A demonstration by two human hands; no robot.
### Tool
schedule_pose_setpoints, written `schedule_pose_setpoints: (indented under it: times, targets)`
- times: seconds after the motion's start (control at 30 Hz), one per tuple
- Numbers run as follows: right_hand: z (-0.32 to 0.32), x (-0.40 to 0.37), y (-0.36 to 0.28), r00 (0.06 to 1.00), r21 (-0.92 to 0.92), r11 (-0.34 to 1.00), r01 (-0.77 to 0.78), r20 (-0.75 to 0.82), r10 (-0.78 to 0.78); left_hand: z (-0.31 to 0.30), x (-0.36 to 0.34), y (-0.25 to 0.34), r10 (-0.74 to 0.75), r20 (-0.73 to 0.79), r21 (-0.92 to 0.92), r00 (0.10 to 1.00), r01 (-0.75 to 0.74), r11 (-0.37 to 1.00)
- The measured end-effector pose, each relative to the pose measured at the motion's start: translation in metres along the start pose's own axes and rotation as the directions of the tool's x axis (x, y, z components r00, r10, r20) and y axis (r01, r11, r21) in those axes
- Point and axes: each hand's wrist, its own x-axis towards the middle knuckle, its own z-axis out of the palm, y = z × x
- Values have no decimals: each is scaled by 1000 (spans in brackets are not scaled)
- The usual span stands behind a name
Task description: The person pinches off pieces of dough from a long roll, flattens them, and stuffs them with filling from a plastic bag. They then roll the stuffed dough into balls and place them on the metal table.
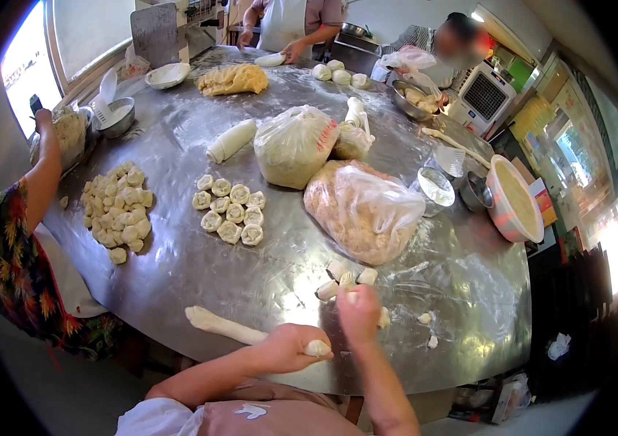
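Note:
My left hand (291,350) is wrapped around a rope of pale dough (223,325). The rope's long part lies on the metal table to the left, and its short end sticks out past my thumb. To the right, my right hand (359,314) is closed, with a small dough piece (352,296) showing at its fingertips. Just beyond it sit several torn-off dough pieces (327,290). Another dough lump (384,317) lies beside my right hand, partly hidden by it. Two small scraps (425,318) of dough are farther right.
A plastic bag of brownish filling (360,211) stands ahead, with another full bag (291,149) behind. Shaped dough rounds (235,212) and a pile of dough pieces (116,207) are left. A large basin (514,200) is at the right edge. Co-workers (294,29) stand around the table.

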Motion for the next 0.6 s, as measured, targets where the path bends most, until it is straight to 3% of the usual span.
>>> schedule_pose_setpoints:
  times: [0.03, 0.13, 0.23, 0.27, 0.33, 0.37, 0.4, 0.47, 0.6]
  targets:
    - [-4, 5, 5, 998, -66, 996, -62, 0, 62, -2, 2, -3, -15, -59, 41, 998, 17, 999]
    - [-25, 16, -12, 962, -154, 952, 265, -17, -271, 0, 13, -10, -73, -196, 113, 978, 97, 989]
    - [-33, 2, -32, 951, -86, 949, 302, 88, -295, -2, 19, -7, -187, -230, 122, 955, 219, 968]
    - [-32, -6, -42, 937, 94, 961, 261, 213, -276, -2, 21, -9, -184, -183, 144, 966, 211, 967]
    - [-28, -27, -65, 880, 357, 933, 55, 425, -215, 5, 21, -33, -37, -274, 83, 961, 62, 995]
    - [-23, -31, -62, 880, 346, 936, 57, 426, -211, 8, 19, -42, 34, -315, 61, 949, -16, 998]
    - [-16, -34, -57, 879, 336, 940, 59, 429, -208, 4, 18, -35, -57, -255, -13, 965, 55, 998]
    - [-9, -33, -57, 887, 345, 929, 132, 377, -266, 3, 13, -46, 41, -242, -12, 969, -45, 999]
    - [-8, -34, -67, 857, 376, 917, 130, 423, -295, -3, 6, -51, 187, -244, 30, 952, -185, 982]
